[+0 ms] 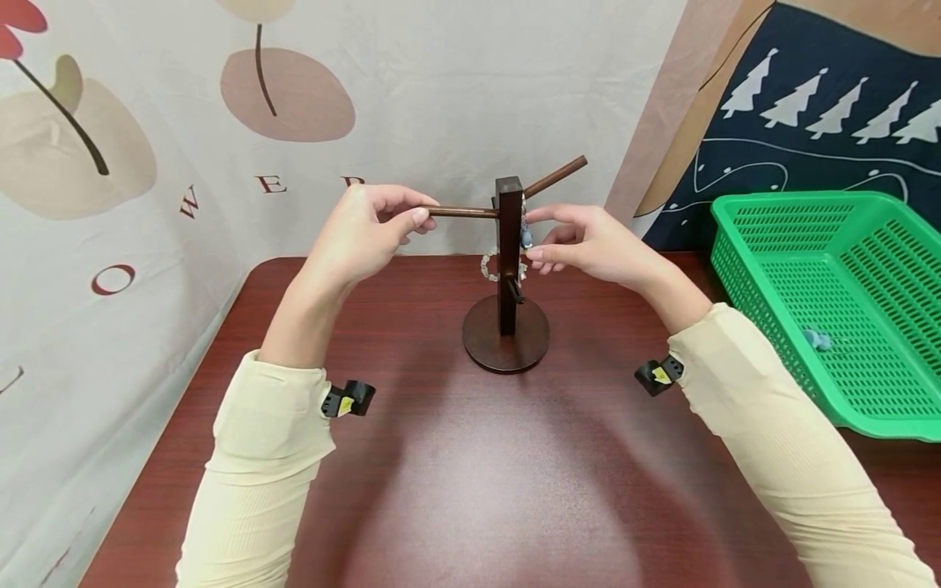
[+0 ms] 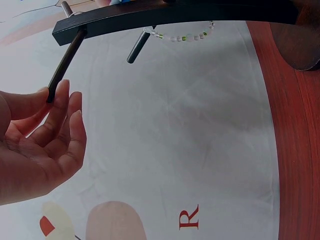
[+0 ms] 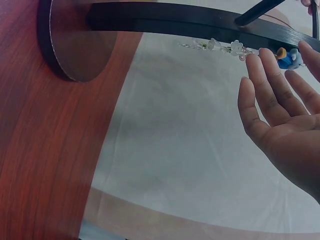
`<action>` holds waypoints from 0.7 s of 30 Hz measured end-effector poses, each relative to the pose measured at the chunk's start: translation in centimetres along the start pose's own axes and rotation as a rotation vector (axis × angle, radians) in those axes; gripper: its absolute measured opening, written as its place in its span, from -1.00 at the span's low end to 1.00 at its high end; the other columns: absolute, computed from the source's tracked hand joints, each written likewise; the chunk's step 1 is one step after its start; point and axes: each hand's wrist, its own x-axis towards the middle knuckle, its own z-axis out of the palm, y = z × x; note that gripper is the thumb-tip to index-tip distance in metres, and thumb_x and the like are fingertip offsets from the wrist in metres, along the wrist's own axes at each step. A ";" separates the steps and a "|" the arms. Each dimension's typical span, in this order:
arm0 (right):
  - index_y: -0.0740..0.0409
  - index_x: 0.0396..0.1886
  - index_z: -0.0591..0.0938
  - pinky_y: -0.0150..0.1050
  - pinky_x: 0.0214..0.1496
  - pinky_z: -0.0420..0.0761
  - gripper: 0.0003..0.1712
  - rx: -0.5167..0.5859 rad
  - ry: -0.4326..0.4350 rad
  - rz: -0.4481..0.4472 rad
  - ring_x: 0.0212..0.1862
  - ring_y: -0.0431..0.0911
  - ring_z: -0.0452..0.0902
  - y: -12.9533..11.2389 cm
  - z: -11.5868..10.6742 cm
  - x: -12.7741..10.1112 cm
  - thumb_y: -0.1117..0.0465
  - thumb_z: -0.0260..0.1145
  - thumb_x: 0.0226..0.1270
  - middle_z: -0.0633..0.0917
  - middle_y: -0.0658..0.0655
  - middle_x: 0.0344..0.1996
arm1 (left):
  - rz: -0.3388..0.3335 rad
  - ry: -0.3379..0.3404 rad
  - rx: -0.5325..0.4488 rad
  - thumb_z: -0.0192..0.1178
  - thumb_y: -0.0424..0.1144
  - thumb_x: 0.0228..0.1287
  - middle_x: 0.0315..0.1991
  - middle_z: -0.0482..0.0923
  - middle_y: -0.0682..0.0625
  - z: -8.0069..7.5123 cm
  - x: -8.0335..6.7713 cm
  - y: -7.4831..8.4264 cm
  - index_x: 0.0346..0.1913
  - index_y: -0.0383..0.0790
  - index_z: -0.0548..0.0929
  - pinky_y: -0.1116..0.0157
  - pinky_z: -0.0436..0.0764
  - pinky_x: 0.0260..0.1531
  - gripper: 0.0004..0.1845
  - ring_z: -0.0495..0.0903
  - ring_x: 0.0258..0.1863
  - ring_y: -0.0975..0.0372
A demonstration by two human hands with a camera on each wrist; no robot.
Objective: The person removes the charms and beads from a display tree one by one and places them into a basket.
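A dark wooden jewelry stand [image 1: 507, 286] with a round base stands upright on the table. My left hand [image 1: 367, 229] pinches the end of its upper left peg [image 1: 463, 212] between thumb and fingers, which also shows in the left wrist view. On the stand's right side hangs a blue charm [image 1: 526, 237], seen too in the right wrist view beside pale flower beads [image 3: 237, 47]. My right hand [image 1: 588, 241] is at this charm, fingers mostly extended around it; whether they touch it is unclear. A bracelet of clear and green beads [image 2: 187, 38] hangs lower on the stand.
A green plastic basket [image 1: 779, 392] sits at the right of the reddish-brown table [image 1: 441, 490], with a small blue item [image 1: 818, 340] inside. Another peg [image 1: 556, 175] juts up to the right, and a short one [image 1: 516, 292] sticks out low. Printed cloth [image 1: 470, 98] hangs behind.
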 end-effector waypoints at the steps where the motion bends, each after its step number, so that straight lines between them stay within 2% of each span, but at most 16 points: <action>1: 0.28 0.17 0.40 -0.24 -0.27 0.58 -0.49 0.002 -0.001 0.002 -0.36 0.05 0.59 0.0 0.0 0.0 0.32 0.27 0.21 0.66 0.28 -0.40 | -0.001 -0.001 0.001 0.07 -0.35 0.30 -0.38 0.64 0.01 0.0 0.0 0.0 -0.11 -0.28 0.65 0.38 0.44 -0.37 -0.80 0.52 -0.40 0.24; 8: 0.28 0.17 0.40 -0.23 -0.26 0.58 -0.50 -0.018 -0.014 0.006 -0.37 -0.03 0.59 0.2 0.1 0.2 0.30 0.25 0.23 0.65 0.23 -0.42 | -0.005 -0.001 0.008 0.07 -0.34 0.31 -0.37 0.64 0.02 0.0 0.0 0.0 -0.11 -0.27 0.65 0.36 0.43 -0.36 -0.80 0.51 -0.40 0.22; 15: 0.30 0.19 0.38 -0.24 -0.27 0.58 -0.48 -0.022 -0.014 0.021 -0.38 -0.03 0.59 0.1 0.2 0.3 0.30 0.24 0.24 0.64 0.35 -0.39 | 0.003 -0.001 0.013 0.06 -0.34 0.31 -0.38 0.64 0.02 0.0 0.0 0.0 -0.10 -0.27 0.65 0.37 0.43 -0.37 -0.80 0.51 -0.40 0.22; 21: 0.33 0.19 0.38 -0.25 -0.29 0.58 -0.48 -0.024 -0.021 0.030 -0.40 -0.05 0.59 0.0 0.3 0.5 0.31 0.25 0.23 0.65 0.24 -0.43 | 0.003 -0.003 0.013 0.06 -0.34 0.31 -0.38 0.63 0.02 0.0 0.0 0.0 -0.10 -0.27 0.65 0.37 0.43 -0.36 -0.80 0.51 -0.39 0.22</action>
